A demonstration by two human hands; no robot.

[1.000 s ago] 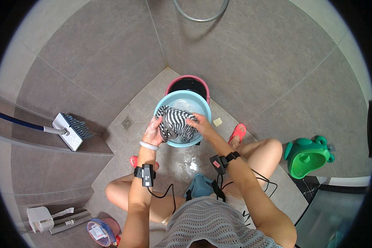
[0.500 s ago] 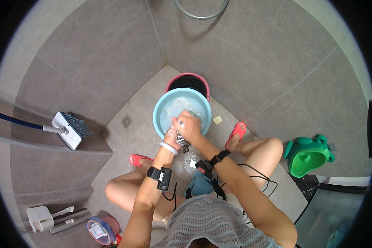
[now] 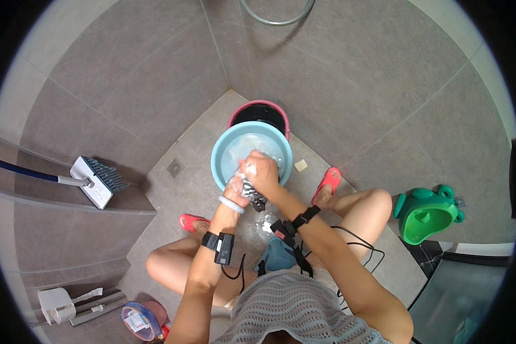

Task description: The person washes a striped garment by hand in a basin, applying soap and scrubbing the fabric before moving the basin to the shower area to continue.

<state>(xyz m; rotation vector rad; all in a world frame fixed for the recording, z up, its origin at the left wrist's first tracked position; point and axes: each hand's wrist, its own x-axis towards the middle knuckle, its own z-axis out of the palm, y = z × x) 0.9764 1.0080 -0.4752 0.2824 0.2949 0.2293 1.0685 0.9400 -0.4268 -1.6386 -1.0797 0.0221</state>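
Over the near rim of a light blue basin (image 3: 216,166) my two hands are pressed together around a wet black-and-white striped cloth (image 3: 253,194). Suds whiten the fingers of my left hand (image 3: 235,186), closed on the cloth from the left. My right hand (image 3: 262,174) is curled into a fist against it, holding the cloth from the right. A dark end of the cloth hangs below my hands, outside the basin. Cloudy, soapy water (image 3: 243,148) fills the basin, and part of the cloth between my palms is hidden.
Behind the basin stands a pink-rimmed bucket (image 3: 262,103) with dark contents. A pale soap bar (image 3: 300,165) lies on the floor to the right. Further out are a mop head (image 3: 92,182), a floor drain (image 3: 175,167) and a green child's potty (image 3: 427,218). White suds (image 3: 264,223) spot the floor.
A little more of the striped cloth shows below my hands, and its dark end hangs slightly further right. My hands stay pressed together over the basin's near rim.
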